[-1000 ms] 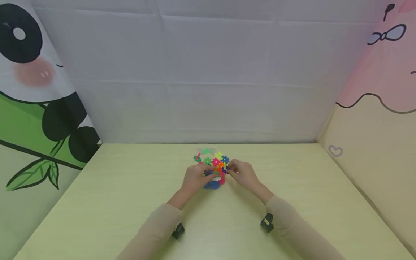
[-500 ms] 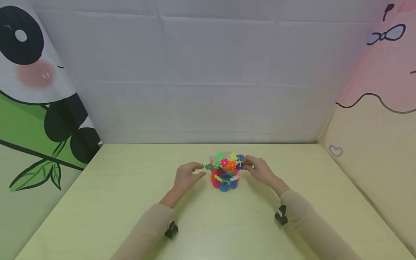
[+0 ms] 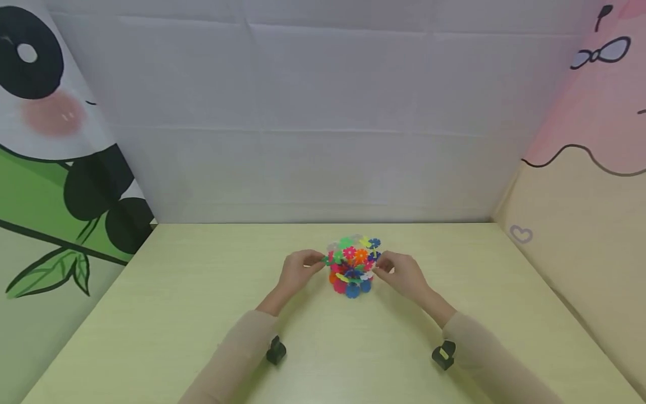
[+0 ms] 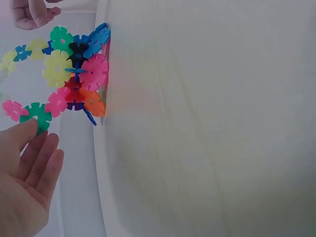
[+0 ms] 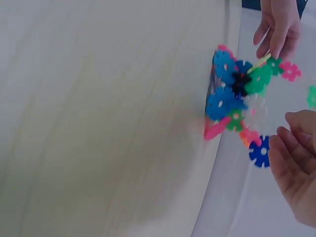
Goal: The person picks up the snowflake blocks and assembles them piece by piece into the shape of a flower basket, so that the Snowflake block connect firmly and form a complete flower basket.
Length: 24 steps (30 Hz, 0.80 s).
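Observation:
A build of interlocking plastic snowflake discs point(image 3: 351, 274) in many colours stands on the table, with a rounded body below and a looser ring of discs on top. My left hand point(image 3: 299, 273) is at its left side; in the left wrist view the thumb and fingers pinch a green disc point(image 4: 36, 117) at the end of a chain of discs. On the right side is my right hand point(image 3: 404, 275), its fingers loosely bent. In the right wrist view, its fingertips are right at the edge of a dark blue disc point(image 5: 259, 151), with the thumb apart from it.
The pale wooden table point(image 3: 348, 359) meets a white cloth backdrop point(image 3: 323, 129) behind the build. Printed cartoon panels stand at left point(image 3: 91, 185) and right point(image 3: 580, 224). Black wrist cameras hang below both sleeves.
The build shifts to the right and turns, showing more of its front. The left hand draws off it, then comes back to the green disc. The right hand moves right along with it.

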Tool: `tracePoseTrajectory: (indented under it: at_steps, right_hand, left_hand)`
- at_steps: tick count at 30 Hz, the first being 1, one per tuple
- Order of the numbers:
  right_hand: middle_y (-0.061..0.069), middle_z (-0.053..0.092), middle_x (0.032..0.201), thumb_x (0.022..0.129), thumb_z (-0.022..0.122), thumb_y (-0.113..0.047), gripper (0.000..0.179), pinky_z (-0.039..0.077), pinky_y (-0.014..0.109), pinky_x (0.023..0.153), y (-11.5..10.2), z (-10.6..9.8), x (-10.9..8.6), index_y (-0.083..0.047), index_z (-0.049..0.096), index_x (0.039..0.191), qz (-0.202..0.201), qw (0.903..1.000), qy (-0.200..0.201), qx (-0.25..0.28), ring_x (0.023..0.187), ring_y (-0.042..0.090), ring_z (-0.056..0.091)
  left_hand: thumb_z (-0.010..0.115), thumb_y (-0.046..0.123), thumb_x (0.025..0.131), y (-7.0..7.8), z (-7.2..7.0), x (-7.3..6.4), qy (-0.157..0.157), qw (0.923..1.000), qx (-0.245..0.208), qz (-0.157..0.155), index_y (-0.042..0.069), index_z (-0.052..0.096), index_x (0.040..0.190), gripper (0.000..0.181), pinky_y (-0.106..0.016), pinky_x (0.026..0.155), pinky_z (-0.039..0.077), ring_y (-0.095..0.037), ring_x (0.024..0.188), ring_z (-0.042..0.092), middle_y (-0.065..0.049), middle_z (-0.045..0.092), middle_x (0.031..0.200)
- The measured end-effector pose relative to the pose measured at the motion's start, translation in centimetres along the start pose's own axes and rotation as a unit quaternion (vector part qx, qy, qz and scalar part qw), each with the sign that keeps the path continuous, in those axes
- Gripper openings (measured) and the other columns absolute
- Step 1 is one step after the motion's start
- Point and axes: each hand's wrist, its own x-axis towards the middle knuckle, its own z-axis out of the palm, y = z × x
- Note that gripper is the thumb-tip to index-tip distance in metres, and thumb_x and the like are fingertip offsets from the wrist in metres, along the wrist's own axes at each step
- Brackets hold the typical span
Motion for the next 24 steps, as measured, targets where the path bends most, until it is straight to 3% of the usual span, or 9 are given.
tracePoseTrajectory:
  at_steps: [4, 9, 14, 19, 24]
  right_hand:
    - [-0.003, 0.067, 0.081, 0.077, 0.071, -0.017, 0.012, 0.050, 0.024, 0.066, -1.8, 1.6, 0.1, -0.010, 0.069, 0.087, -0.052, 0.9974, -0.043, -0.026, 0.075, 0.011, 0.061]
    - [-0.004, 0.069, 0.086, 0.076, 0.073, -0.022, 0.016, 0.050, 0.027, 0.073, -2.7, 3.0, 0.7, -0.013, 0.071, 0.090, -0.074, 0.9894, -0.097, -0.079, 0.082, 0.011, 0.062]
    - [-0.003, 0.069, 0.080, 0.075, 0.072, -0.010, 0.007, 0.051, 0.030, 0.072, -1.9, 2.5, 1.3, -0.011, 0.072, 0.082, -0.080, 0.9866, -0.095, -0.106, 0.077, 0.013, 0.063]
    - [-0.001, 0.069, 0.086, 0.077, 0.071, -0.011, 0.010, 0.050, 0.032, 0.076, -1.1, 2.4, 2.0, -0.009, 0.072, 0.087, -0.072, 0.9904, -0.093, -0.073, 0.083, 0.016, 0.063]
    - [-0.002, 0.068, 0.082, 0.076, 0.072, -0.017, 0.015, 0.049, 0.025, 0.066, -2.5, 4.0, 2.7, -0.008, 0.071, 0.087, -0.027, 0.9949, -0.094, -0.025, 0.072, 0.011, 0.058]
  left_hand:
    - [0.069, 0.011, 0.079, -0.2, 0.0, 0.0, 0.009, 0.9999, 0.012, 0.002, 0.005, 0.070, 0.087, 0.010, -0.028, 0.068, 0.054, -0.018, 0.077, 0.067, -0.005, 0.070, 0.085]
    - [0.068, 0.012, 0.080, 0.5, 0.0, -0.3, -0.005, 0.9999, 0.006, -0.008, 0.003, 0.070, 0.086, 0.010, -0.029, 0.066, 0.054, -0.020, 0.077, 0.066, -0.007, 0.070, 0.085]
    - [0.070, 0.010, 0.079, 1.0, 0.4, -0.8, -0.016, 0.9996, 0.000, -0.025, 0.004, 0.069, 0.082, 0.007, -0.024, 0.061, 0.053, -0.018, 0.072, 0.066, -0.006, 0.069, 0.080]
    - [0.070, 0.012, 0.078, 1.4, 1.0, -1.2, -0.010, 0.9991, -0.002, -0.041, 0.004, 0.069, 0.080, 0.008, -0.022, 0.059, 0.052, -0.017, 0.070, 0.066, -0.007, 0.069, 0.078]
    - [0.069, 0.012, 0.078, 1.8, 1.4, -1.2, 0.016, 0.9978, 0.018, -0.061, 0.004, 0.069, 0.079, 0.009, -0.022, 0.057, 0.052, -0.017, 0.069, 0.067, -0.007, 0.069, 0.076]
